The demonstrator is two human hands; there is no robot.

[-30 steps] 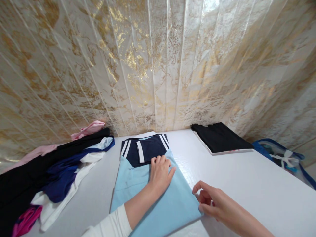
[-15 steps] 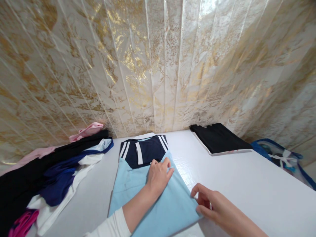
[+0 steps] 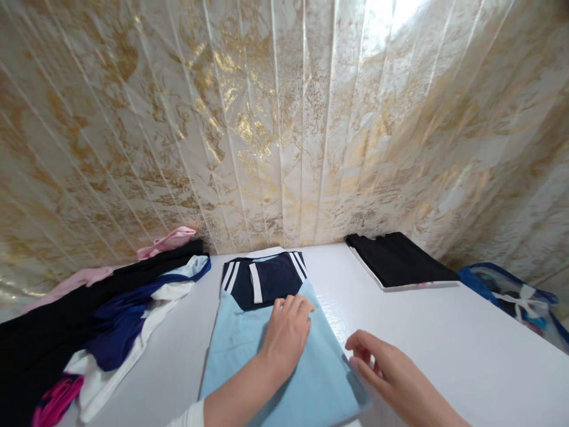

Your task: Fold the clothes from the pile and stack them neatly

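A folded light blue shirt point(image 3: 240, 356) with a navy, white-striped top part point(image 3: 278, 279) lies flat on the white table. My left hand point(image 3: 287, 332) rests on the blue cloth just below the navy part, fingers laid over it and gripping nothing. Beside the shirt's right edge is my right hand point(image 3: 377, 362), its fingers bent and parted from the thumb, with no cloth seen between them. Whether its fingertips still touch the edge is hard to make out.
On the left lies a heap of clothes: black point(image 3: 40, 338), blue point(image 3: 113, 338), white point(image 3: 146, 335), pink point(image 3: 171, 240) and magenta point(image 3: 57, 400). Folded black cloth point(image 3: 400, 261) sits at the back right. A blue-edged clear bag point(image 3: 511, 290) stands at the far right. A gold-patterned curtain point(image 3: 284, 118) hangs behind.
My right hand has come away from the shirt's right edge, where its fingers were on the cloth. My left hand has flattened out on the shirt. The view has shifted slightly.
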